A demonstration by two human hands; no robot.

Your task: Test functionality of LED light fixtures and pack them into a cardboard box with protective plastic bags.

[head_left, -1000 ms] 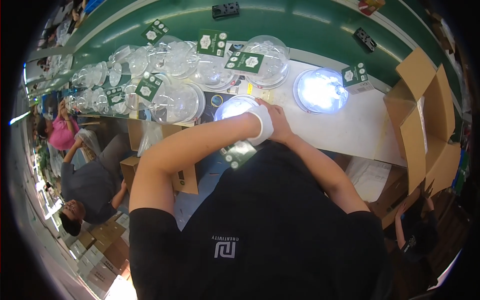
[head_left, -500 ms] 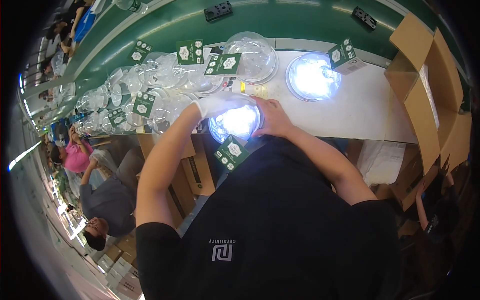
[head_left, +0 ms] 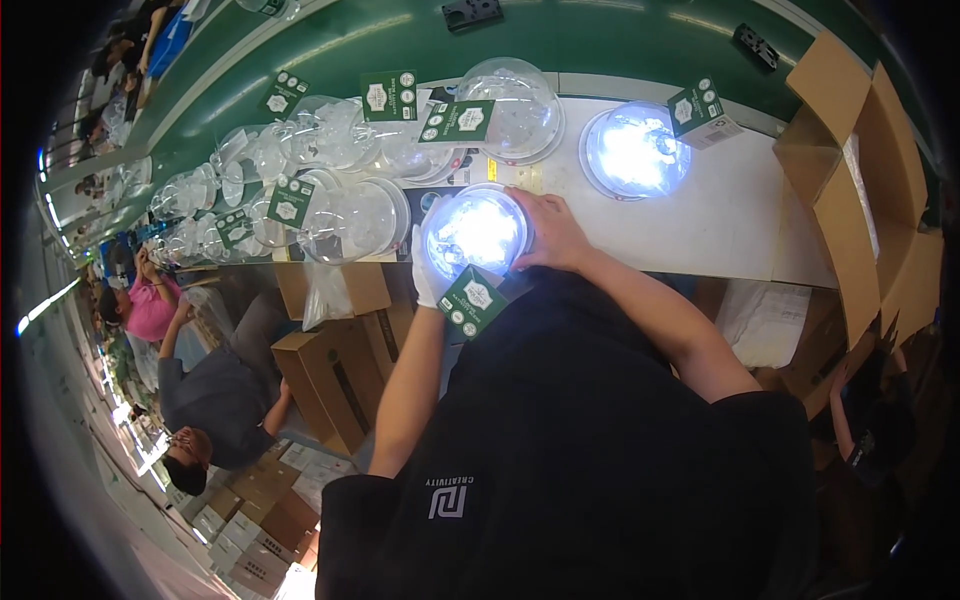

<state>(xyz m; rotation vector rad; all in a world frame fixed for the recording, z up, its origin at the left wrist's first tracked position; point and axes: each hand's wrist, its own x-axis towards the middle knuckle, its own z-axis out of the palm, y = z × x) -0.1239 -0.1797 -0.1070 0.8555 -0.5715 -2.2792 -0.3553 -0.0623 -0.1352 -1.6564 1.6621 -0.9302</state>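
Note:
Between my two hands is a lit clear dome lamp (head_left: pixel 476 230), glowing bluish white, at the near edge of the white table. My left hand (head_left: pixel 426 268), in a white glove, is closed along its left side. On the other side, the bare fingers of my right hand (head_left: pixel 553 232) curl round the rim. A green card tag (head_left: pixel 473 303) hangs off the lamp toward me. A second lit dome lamp (head_left: pixel 637 150) with a green card tag (head_left: pixel 704 112) stands to the right. Unlit clear domes (head_left: pixel 512 110) with similar tags crowd the left.
An open cardboard box (head_left: pixel 845 195) stands at the right end of the white table (head_left: pixel 700 235). Two black plastic parts (head_left: pixel 472 13) lie on the green surface beyond. Brown cartons (head_left: pixel 328 382) are stacked below at left, near a co-worker in grey (head_left: pixel 225 400).
My left hand has gone from over the lamp's far top edge to its left side, its forearm swinging inward. The right hand keeps its hold. The co-worker in grey has lowered an arm toward a carton.

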